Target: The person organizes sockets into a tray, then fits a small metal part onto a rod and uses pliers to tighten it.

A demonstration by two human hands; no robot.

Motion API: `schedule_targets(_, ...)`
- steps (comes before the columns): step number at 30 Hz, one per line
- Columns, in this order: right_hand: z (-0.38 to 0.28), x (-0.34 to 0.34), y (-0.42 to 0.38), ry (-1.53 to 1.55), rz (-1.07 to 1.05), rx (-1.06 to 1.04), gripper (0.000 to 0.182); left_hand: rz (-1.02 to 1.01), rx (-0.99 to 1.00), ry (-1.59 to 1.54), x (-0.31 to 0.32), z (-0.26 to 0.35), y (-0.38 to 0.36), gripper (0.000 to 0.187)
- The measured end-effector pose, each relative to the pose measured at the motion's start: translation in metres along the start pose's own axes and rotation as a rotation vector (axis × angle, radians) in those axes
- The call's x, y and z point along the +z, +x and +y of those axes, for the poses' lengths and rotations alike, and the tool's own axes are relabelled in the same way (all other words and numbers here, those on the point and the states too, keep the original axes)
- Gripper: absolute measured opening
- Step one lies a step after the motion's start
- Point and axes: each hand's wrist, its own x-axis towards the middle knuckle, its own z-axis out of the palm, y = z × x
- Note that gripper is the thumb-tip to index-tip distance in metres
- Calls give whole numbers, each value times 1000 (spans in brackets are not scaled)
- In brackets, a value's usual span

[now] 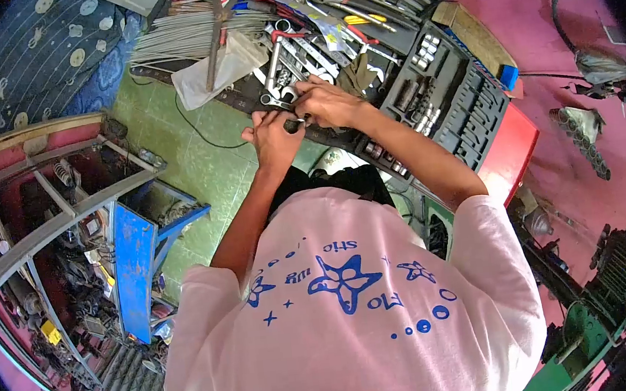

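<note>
My left hand [275, 137] and my right hand [331, 105] meet at the near edge of the cluttered workbench. Their fingers are closed around a small dark metal part [293, 126] with a rounded outline and a shiny bit; its exact kind is too small to make out. Just beyond my left fingertips lies a ring spanner [268, 100], its ring end facing me. More chrome spanners [315, 57] are piled past my right hand. A brown cloth or glove [356, 77] lies to the right of that hand.
An open socket set case [464, 117] stands on the right, beside a red panel [513, 147]. Thin metal rods [181, 38] and a clear plastic bag [215, 77] lie at the bench's left. Left of me are a metal-framed shelf [64, 193] and a blue cabinet [137, 265].
</note>
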Motion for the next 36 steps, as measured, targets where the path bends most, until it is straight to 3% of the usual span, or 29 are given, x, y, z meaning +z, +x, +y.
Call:
schedule_targets(3, -9, -4, -15, 62, 27, 66, 25, -55, 44, -43, 1, -3, -1, 21)
schedule_targets(5, -18, -4, -33, 65, 283, 105, 24, -57, 119, -85, 1, 3, 3, 21)
schedule_targets(7, -28, 0, -49, 14, 279, 222, 25, -60, 205, -128, 0, 11, 12, 22)
schedule_targets(10, -48, 3, -74, -7, 391, 538, 21, -303, 370, -272, 6, 19, 36, 26)
schedule_targets(14, -54, 17, -96, -13, 429, 711, 21, -413, 545, -210, 24, 28, 51, 27)
schedule_targets(17, -60, 16, -98, -36, 452, 728, 20, -463, 546, -225, 40, 25, 50, 27)
schedule_targets(18, -63, 10, -98, -18, 374, 768, 21, -457, 551, -183, 35, 29, 51, 28)
schedule_targets(27, -63, 2, -127, 37, 601, 725, 26, -382, 666, -271, 28, 54, 64, 33)
schedule_targets(28, -66, -9, -133, 26, 625, 743, 26, -405, 679, -384, 25, 68, 70, 35)
schedule_targets(30, -64, -24, -153, -48, 660, 752, 25, -362, 755, -298, 27, 97, 78, 35)
schedule_targets(36, -25, -51, -236, -138, 841, 932, 33, -371, 937, -342, 97, 196, 116, 31)
